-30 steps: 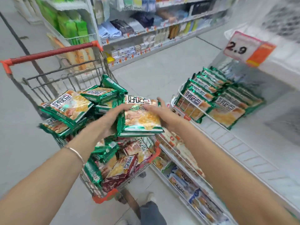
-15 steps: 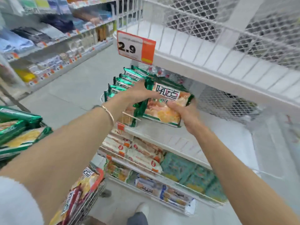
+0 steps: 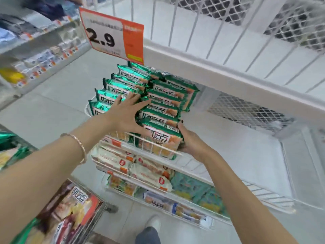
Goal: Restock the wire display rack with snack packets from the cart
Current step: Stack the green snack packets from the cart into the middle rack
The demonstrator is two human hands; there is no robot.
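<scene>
A: While the grey wire shopping cart (image 3: 102,208) heaped with red and green snack packets (image 3: 75,205) sits nearest, well below and left of the orange-and-white "2.9" price sign (image 3: 114,37), what worries you?

B: The handwork straight below that sign. The left grip (image 3: 123,115) is spread flat with straight fingers, pressing on the left row of green-edged foil packets (image 3: 112,88). It holds nothing; it only braces them.

A: And the right grip (image 3: 191,143)?

B: Closed on the front green-edged snack packet with the orange picture (image 3: 161,138), thumb over its top corner, the other fingers hidden behind. That packet stands just behind the white wire front rail (image 3: 142,144), below and slightly right of the sign, at the head of the right row of matching packets (image 3: 168,95).

A: So what could slip?

B: Both rows overlap like tiles. My guess is that if the flat hand lifts too soon, the slick foil could slide forward over the rail. The front packet looks high against that rail. Let go carelessly, it may flop onto the pale packets on the tier underneath (image 3: 114,161), farther below the sign.

A: And farther back?

B: The packets right under the sign crowd its lower edge. A hard shove backward could knock the sign askew or crush them.
</scene>
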